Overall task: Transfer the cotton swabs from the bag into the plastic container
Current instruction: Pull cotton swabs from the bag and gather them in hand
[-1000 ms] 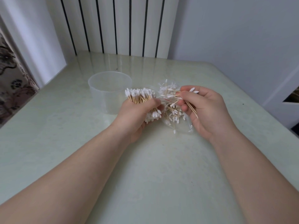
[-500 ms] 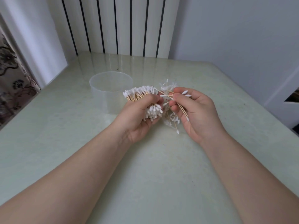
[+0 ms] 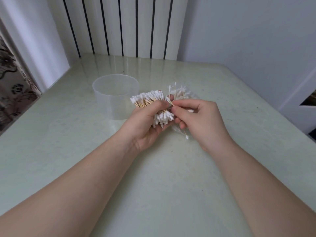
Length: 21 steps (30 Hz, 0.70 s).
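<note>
"What do you see?"

"I see a pale green counter (image 3: 171, 185) in a corner. A white wall (image 3: 119, 26) with dark stripes is behind it."

"And the hands?"

"The left hand (image 3: 145, 127) curls its fingers (image 3: 160, 104) round a fat bunch of cotton swabs (image 3: 150, 100) with white tips and wooden sticks. The right hand (image 3: 203, 120) pinches one swab (image 3: 169, 98) over the clear bag (image 3: 182, 94). The plastic container (image 3: 116, 98) stands just behind."

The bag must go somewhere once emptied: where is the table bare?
Bare table left of the plastic container, between the forearms, and far right. Crowded beside the container: left hand and right hand hold cotton swabs over the bag.
</note>
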{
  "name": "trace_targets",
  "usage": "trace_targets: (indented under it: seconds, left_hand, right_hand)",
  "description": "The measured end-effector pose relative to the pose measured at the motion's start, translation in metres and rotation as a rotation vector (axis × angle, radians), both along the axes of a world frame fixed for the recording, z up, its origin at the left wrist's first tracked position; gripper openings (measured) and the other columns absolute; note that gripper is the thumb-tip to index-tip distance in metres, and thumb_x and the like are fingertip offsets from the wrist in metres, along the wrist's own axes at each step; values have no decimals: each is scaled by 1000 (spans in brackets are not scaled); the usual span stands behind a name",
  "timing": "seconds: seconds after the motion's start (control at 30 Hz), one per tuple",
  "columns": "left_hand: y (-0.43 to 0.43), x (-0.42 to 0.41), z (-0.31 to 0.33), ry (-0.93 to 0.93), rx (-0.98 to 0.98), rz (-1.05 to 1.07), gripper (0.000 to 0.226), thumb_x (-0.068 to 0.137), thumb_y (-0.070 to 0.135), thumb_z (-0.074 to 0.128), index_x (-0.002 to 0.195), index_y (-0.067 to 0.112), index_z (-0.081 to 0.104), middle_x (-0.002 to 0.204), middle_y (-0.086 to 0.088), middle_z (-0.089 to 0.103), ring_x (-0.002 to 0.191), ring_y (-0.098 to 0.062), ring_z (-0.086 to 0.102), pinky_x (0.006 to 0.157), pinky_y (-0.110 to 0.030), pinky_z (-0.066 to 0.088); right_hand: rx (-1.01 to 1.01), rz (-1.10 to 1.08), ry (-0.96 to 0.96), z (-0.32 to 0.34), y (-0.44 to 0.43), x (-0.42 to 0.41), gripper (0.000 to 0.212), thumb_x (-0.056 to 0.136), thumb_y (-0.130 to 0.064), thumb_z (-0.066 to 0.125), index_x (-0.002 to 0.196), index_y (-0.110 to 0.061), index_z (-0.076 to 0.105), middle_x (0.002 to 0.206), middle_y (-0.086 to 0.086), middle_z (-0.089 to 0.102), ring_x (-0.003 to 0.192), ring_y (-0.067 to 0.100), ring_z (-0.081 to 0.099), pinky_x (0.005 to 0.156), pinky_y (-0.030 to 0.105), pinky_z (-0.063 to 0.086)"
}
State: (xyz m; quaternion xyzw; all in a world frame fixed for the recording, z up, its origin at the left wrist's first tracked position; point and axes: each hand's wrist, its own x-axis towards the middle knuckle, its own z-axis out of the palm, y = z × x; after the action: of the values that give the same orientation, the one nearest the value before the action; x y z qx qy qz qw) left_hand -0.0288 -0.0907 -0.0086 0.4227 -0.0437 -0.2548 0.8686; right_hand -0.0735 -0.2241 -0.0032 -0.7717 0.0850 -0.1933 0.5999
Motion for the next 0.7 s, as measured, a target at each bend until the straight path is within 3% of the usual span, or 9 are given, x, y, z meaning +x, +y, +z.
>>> trace_targets:
  seconds: [0.13,0.23,0.33,0.43,0.6,0.7]
  left_hand:
    - [0,2,-2,21,26,21,40,96,-1,55,67,11,80,88,-8,75,76,-19,72,73,-31,61]
    - [1,5,-3,0,55,25,46,96,0,54,62,14,80,83,-7,74,72,-17,71,75,-30,58]
    - [2,6,-4,6,75,-2,20,96,-1,53,90,4,71,92,-15,72,73,-24,67,72,-32,58]
    - [3,8,-4,14,78,-8,10,94,1,56,93,4,65,100,-19,71,80,-27,68,73,-33,60]
    - [6,11,-1,53,45,74,10,96,2,59,89,7,63,77,-6,72,76,-16,74,81,-39,62]
    - [7,13,-1,59,18,131,10,95,1,60,87,7,63,74,-4,70,72,-13,72,79,-36,62]
  right_hand:
    - [-57,33,71,1,2,-2,15,88,-13,74,100,-20,79,61,4,67,48,13,54,51,23,47]
    - [-73,81,83,3,2,-3,19,90,-8,70,101,-20,79,63,1,69,50,11,56,52,22,47]
    - [-114,141,102,4,0,-5,24,91,-1,67,106,-16,77,67,-1,69,51,9,57,54,20,47]
    - [-140,131,106,5,-2,-5,21,88,0,70,100,-16,77,67,3,70,51,10,58,57,20,49]
    - [-211,77,88,11,-10,-7,16,83,-1,74,86,-16,78,66,4,73,55,14,68,65,20,54]
    - [-85,48,52,17,-16,-9,17,82,6,71,84,-10,76,63,8,71,52,15,65,62,21,53]
